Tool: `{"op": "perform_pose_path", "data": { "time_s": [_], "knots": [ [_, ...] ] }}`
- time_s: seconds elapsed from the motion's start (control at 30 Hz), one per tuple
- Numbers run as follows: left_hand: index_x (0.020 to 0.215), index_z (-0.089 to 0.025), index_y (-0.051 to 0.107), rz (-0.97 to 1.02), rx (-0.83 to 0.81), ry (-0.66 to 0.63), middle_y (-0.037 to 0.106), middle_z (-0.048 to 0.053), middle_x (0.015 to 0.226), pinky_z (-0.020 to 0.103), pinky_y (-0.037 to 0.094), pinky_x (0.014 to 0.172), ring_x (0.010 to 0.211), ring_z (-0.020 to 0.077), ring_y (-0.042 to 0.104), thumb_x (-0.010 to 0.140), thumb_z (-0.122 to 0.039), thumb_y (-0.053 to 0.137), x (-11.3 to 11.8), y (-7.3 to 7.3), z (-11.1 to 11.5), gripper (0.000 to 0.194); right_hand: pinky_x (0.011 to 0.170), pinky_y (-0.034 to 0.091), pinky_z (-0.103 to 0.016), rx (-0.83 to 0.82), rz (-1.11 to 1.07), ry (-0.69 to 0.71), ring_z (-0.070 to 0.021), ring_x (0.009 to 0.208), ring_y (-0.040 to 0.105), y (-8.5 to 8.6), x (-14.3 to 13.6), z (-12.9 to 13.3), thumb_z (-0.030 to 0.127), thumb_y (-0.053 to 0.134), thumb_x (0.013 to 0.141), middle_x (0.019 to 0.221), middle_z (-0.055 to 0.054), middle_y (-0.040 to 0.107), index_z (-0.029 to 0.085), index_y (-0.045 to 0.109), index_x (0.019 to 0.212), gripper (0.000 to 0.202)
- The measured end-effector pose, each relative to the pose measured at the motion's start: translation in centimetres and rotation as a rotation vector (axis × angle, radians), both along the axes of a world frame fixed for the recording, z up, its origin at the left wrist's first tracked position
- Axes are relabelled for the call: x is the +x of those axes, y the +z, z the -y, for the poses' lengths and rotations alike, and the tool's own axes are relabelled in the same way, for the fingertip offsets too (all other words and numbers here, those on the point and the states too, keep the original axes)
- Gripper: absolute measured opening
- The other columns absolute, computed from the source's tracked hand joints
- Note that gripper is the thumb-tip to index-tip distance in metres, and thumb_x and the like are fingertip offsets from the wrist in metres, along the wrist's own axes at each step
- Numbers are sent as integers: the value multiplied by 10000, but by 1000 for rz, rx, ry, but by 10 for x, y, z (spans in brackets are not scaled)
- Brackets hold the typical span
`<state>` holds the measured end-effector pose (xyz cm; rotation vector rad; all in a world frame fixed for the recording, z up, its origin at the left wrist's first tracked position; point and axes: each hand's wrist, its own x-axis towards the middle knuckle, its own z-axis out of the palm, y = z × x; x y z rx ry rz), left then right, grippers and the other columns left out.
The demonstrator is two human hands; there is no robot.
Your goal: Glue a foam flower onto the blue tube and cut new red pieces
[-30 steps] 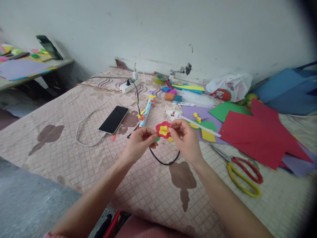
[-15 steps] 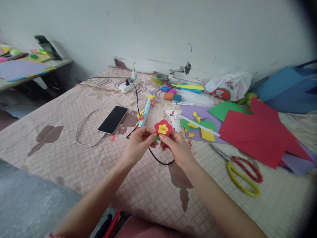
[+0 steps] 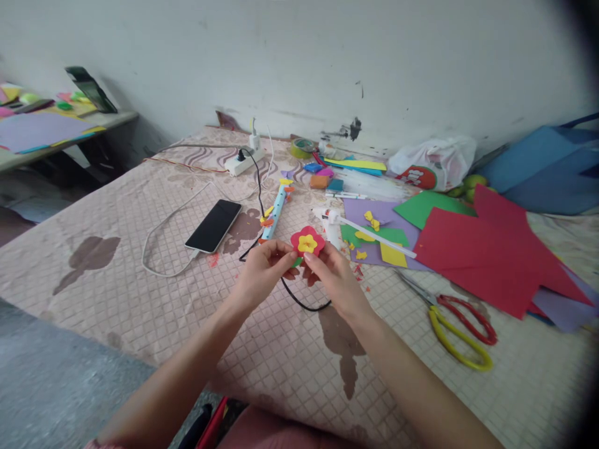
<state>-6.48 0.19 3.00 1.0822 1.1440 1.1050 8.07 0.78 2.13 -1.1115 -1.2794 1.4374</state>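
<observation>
The wall (image 3: 290,56) is pale and smooth with dark scuffs, filling the top of the frame. Below it spreads the cloth (image 3: 154,312), creased and lattice-patterned, its near edge slanting from the left side down to the bottom centre. At right lie flat red sheets (image 3: 482,255) with straight sides and sharp corners; behind them, at upper right, slumps a blue bag (image 3: 533,168).

The left hand (image 3: 266,265) and right hand (image 3: 330,274) meet at the centre, both closed in a pinch on the flower (image 3: 307,244): left thumb and fingers at its left edge, right thumb on its lower front. It has rounded red petals under a smaller yellow bloom, with a bit of green below.

The scissors (image 3: 444,318), with looped red and yellow handles, lie right of the right forearm. Patterned cloth stretches between them and that forearm, and more between the left forearm and the glossy phone (image 3: 214,226). The white glue gun (image 3: 330,218) sits just behind the flower, its rod slanting right.
</observation>
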Motion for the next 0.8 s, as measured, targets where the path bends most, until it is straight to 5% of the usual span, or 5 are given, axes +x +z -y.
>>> {"op": "perform_pose_path", "data": {
  "time_s": [0.33, 0.8],
  "knots": [
    [767, -140, 551, -18, -6, 15, 574, -18, 652, 204, 509, 534, 524, 82, 592, 726, -298, 654, 3, -2, -1, 193, 452, 371, -212, 20, -9, -70, -84, 500, 437, -3, 11, 2, 333, 594, 763, 569, 49, 466, 195, 492, 658, 202],
    [757, -143, 544, -25, -25, 48, 576, -24, 623, 207, 505, 522, 506, 86, 592, 727, -313, 652, 6, -2, -2, 204, 486, 393, -217, 44, -18, -45, -93, 529, 467, -8, 15, 8, 414, 528, 830, 629, 34, 495, 202, 498, 726, 239]
  ]
}}
